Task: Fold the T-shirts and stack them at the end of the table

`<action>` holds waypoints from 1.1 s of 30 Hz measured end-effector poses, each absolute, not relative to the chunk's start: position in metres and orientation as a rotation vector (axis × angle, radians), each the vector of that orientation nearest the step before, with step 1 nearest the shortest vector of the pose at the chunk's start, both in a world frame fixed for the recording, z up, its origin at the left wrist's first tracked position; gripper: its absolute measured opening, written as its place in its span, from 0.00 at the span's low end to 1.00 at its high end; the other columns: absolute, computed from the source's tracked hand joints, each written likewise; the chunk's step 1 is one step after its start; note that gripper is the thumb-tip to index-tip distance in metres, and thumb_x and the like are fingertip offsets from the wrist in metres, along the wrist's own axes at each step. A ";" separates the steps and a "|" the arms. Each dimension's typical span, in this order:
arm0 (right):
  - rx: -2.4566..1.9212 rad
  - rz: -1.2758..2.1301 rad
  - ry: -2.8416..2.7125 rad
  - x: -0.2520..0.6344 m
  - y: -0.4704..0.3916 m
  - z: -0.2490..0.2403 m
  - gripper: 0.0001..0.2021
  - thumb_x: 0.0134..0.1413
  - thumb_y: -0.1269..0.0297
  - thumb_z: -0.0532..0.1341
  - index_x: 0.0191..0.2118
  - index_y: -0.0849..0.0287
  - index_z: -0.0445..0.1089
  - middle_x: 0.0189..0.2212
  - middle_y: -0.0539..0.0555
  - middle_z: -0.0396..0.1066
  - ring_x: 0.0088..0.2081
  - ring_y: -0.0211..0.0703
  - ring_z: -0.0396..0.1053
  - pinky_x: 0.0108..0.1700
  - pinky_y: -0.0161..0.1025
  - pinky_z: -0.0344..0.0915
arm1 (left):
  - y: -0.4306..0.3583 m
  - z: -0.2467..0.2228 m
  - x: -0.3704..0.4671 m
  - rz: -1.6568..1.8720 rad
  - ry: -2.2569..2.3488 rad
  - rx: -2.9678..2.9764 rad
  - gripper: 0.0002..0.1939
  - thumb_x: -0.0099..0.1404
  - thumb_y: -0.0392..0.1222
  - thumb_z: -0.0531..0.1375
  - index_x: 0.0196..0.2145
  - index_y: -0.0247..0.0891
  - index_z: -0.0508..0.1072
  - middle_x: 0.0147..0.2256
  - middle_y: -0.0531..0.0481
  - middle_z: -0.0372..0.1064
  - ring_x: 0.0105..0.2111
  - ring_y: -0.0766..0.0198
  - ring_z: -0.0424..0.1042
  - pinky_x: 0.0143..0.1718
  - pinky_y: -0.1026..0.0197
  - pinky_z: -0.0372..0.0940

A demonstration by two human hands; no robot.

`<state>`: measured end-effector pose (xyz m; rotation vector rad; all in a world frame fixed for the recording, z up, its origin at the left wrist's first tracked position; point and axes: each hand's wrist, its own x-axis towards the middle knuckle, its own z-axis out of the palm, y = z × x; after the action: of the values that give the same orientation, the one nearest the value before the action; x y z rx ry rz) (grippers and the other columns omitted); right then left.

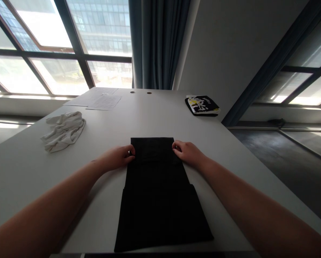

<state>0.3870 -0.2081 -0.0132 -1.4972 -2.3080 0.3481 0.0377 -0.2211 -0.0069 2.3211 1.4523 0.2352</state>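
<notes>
A black cloth garment [160,211] lies flat on the white table in front of me, folded into a long panel that is narrower at its far end. My left hand [119,156] pinches its left edge near the far end, thumb and fingers closed on the fabric. Opposite, my right hand [188,152] pinches the right edge at about the same distance. The far part of the cloth between my hands looks folded over. Too dark to make out is what kind of garment it is.
On the white table [101,211], a crumpled white cloth [65,130] lies at left. Paper sheets [103,102] are at the far left, near two round table inserts [149,93]. A folded black stack with white and yellow print [202,105] sits far right. Beyond hang blue curtains [159,43].
</notes>
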 end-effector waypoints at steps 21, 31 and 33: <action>-1.180 0.469 -2.634 0.372 -0.221 -0.006 0.11 0.57 0.65 0.68 0.29 0.56 0.66 0.26 0.48 0.68 0.28 0.38 0.62 0.32 0.36 0.52 | -0.228 0.008 0.039 0.115 1.317 2.379 0.13 0.60 0.55 0.64 0.31 0.45 0.71 0.26 0.54 0.70 0.24 0.62 0.64 0.25 0.60 0.50; -1.247 0.307 -2.394 0.375 -0.205 -0.017 0.05 0.60 0.67 0.66 0.32 0.57 0.72 0.30 0.51 0.72 0.33 0.42 0.68 0.38 0.38 0.60 | -0.221 -0.001 0.043 0.167 1.569 2.565 0.10 0.66 0.54 0.61 0.41 0.49 0.74 0.31 0.51 0.75 0.30 0.55 0.71 0.31 0.58 0.56; -1.252 0.287 -2.301 0.376 -0.199 -0.021 0.04 0.62 0.67 0.63 0.35 0.57 0.75 0.34 0.53 0.76 0.37 0.45 0.72 0.43 0.40 0.63 | -0.216 -0.006 0.044 0.197 1.739 2.564 0.11 0.69 0.52 0.58 0.44 0.50 0.75 0.32 0.49 0.77 0.32 0.52 0.73 0.33 0.58 0.57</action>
<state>0.3764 -0.1991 -0.0212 -1.2523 -2.3009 0.2874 0.0442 -0.2165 -0.0055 2.5638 1.7390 0.1973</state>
